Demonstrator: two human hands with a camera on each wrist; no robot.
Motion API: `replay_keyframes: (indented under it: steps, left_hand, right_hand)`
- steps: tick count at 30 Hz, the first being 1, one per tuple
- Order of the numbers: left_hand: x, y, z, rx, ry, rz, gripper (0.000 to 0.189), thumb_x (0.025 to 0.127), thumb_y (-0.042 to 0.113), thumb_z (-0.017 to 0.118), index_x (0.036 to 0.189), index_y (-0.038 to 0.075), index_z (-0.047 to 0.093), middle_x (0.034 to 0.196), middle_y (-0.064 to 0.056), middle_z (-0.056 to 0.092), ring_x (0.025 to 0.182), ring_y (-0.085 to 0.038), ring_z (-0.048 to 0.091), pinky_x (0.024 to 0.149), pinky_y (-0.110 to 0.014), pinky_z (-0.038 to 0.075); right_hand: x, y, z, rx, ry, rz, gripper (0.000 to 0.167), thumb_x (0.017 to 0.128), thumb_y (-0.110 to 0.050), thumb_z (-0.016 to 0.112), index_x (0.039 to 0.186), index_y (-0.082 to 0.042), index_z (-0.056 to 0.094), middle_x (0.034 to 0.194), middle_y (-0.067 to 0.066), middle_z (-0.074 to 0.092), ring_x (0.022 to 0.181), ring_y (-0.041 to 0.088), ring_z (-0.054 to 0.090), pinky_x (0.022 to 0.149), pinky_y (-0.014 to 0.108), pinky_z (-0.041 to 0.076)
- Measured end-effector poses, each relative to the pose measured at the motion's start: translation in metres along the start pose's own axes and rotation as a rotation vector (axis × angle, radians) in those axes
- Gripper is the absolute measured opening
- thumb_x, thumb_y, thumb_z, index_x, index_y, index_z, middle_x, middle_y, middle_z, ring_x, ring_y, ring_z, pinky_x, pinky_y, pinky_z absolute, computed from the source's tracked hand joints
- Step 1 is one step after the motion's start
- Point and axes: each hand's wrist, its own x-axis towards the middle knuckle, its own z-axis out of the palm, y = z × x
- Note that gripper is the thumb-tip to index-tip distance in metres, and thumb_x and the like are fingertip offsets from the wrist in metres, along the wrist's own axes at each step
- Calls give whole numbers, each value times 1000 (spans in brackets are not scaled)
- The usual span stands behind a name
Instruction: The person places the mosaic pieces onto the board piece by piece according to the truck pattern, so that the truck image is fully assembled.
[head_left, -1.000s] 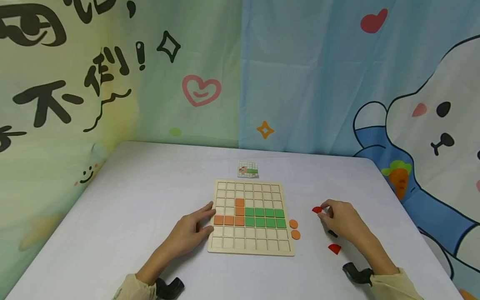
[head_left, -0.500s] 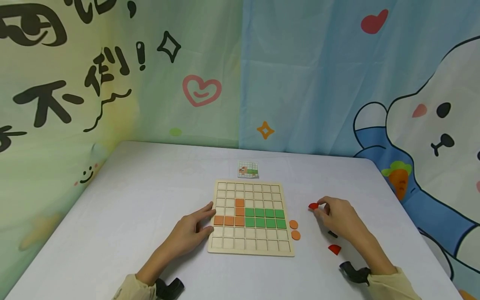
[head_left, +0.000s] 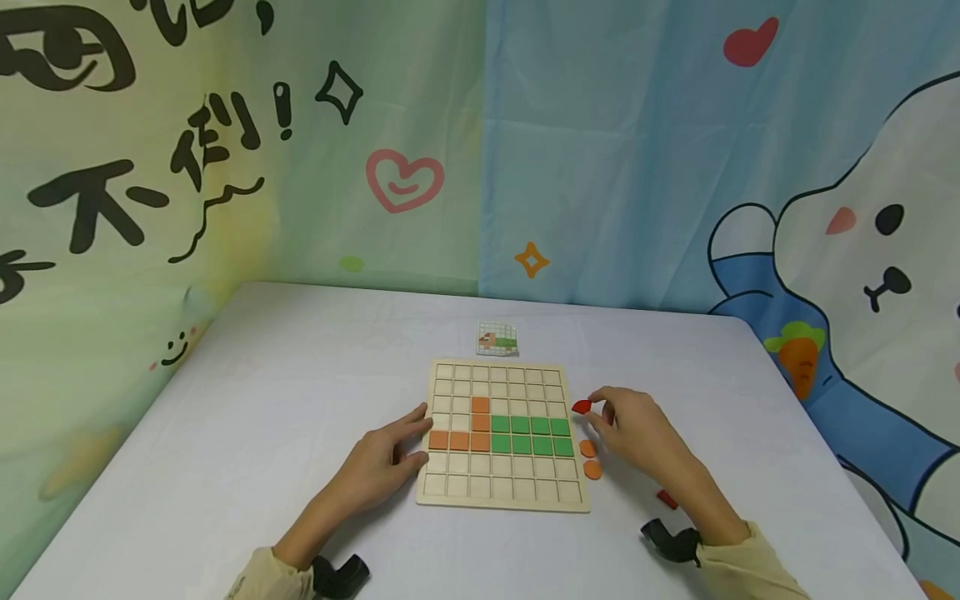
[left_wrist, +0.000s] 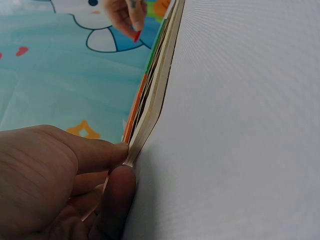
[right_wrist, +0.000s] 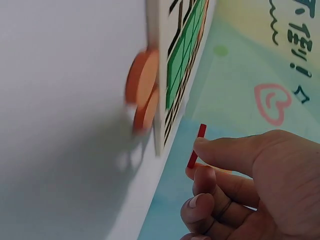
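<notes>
A wooden grid board (head_left: 502, 497) lies mid-table with orange square tiles (head_left: 458, 442) and green square tiles (head_left: 539, 447) set in its cells. My left hand (head_left: 378, 460) rests at the board's left edge, fingertips and thumb touching it, spaced apart along that side. Between thumb and index finger, my right hand (head_left: 637, 427) pinches a small red wedge-shaped piece (head_left: 581, 407), just off the board's right edge. Edge-on in the right wrist view, the red piece (right_wrist: 202, 131) looks thin and flat. Two orange discs (head_left: 588, 448) lie beside the board, below the right hand.
Another red piece (head_left: 667, 499) lies on the white table (head_left: 315, 367), partly covered by the right forearm. A small card (head_left: 497, 339) with a coloured grid picture sits behind the board. Printed cloth (head_left: 600, 150) hangs around the table's far side.
My right hand has moved left with the red piece, from the right side of the table to the board's edge. A black piece has become hidden behind it. The left hand stays put.
</notes>
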Motion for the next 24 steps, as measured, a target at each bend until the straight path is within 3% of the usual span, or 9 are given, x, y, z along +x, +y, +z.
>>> replay_keyframes:
  steps: [6, 15, 24]
  left_hand:
    - [0, -1, -1, -6, -5, 17, 53, 98, 9, 73, 149, 1, 60, 166, -12, 47, 60, 1, 40, 59, -21, 41]
    - [0, -1, 0, 2, -5, 14, 53, 97, 9, 73, 148, 1, 60, 166, -11, 48, 61, 2, 41, 60, -19, 42]
    - [0, -1, 0, -10, -1, 6, 53, 97, 9, 73, 148, 1, 60, 166, -11, 48, 61, 0, 41, 59, -20, 41]
  right_hand:
    - [9, -21, 11, 36, -28, -43, 36, 100, -21, 74, 129, 0, 70, 73, 0, 59, 67, 14, 49, 54, 25, 40]
    - [19, -45, 24, 47, -30, -122, 33, 100, -20, 74, 128, -3, 71, 73, -2, 59, 70, 13, 50, 63, 26, 42]
    - [27, -63, 34, 85, -39, -183, 30, 100, -20, 74, 125, -4, 72, 73, -3, 59, 64, 11, 49, 61, 24, 42]
